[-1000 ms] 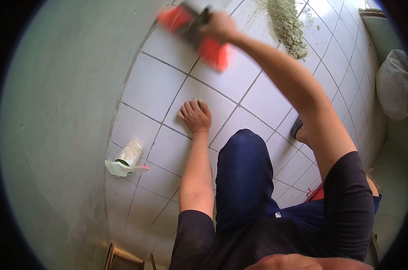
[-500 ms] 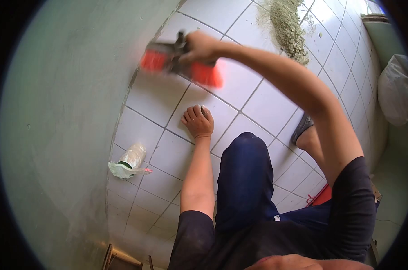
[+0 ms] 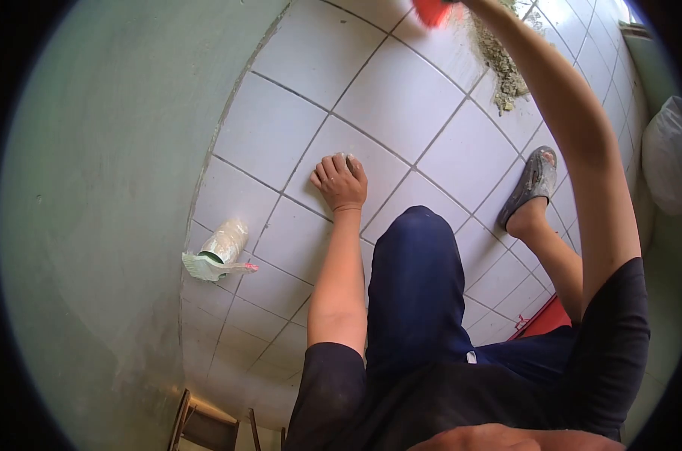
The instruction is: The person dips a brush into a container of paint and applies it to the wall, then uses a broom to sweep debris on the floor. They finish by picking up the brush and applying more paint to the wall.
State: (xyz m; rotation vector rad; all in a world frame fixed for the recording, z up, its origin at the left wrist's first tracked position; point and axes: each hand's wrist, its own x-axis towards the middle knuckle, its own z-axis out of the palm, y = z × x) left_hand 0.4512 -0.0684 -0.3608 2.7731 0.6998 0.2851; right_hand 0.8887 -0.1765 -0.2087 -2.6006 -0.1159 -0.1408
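Observation:
My left hand (image 3: 339,180) leans on the white floor tiles (image 3: 397,90), its fingers curled under and white smears near the thumb. No tool shows in it. My right arm (image 3: 574,105) stretches forward to the top edge, where most of my right hand is cut off by the frame. Beside its wrist the red bristles of a brush (image 3: 432,10) reach into view, close to the floor. A heap of grey-beige debris (image 3: 500,64) lies just right of the brush, partly behind my forearm.
A pale, smeared container (image 3: 227,240) lies on its side by the green wall (image 3: 108,188). A white bag (image 3: 668,158) stands at the right. My shoe (image 3: 533,184) is on the tiles. Behind my leg is something red (image 3: 548,319), and a wooden piece of furniture (image 3: 206,428) shows at the bottom.
My right hand has swept the red brush from beside the wall toward the upper right, near the debris. My left hand stays planted on the floor; the view has shifted slightly.

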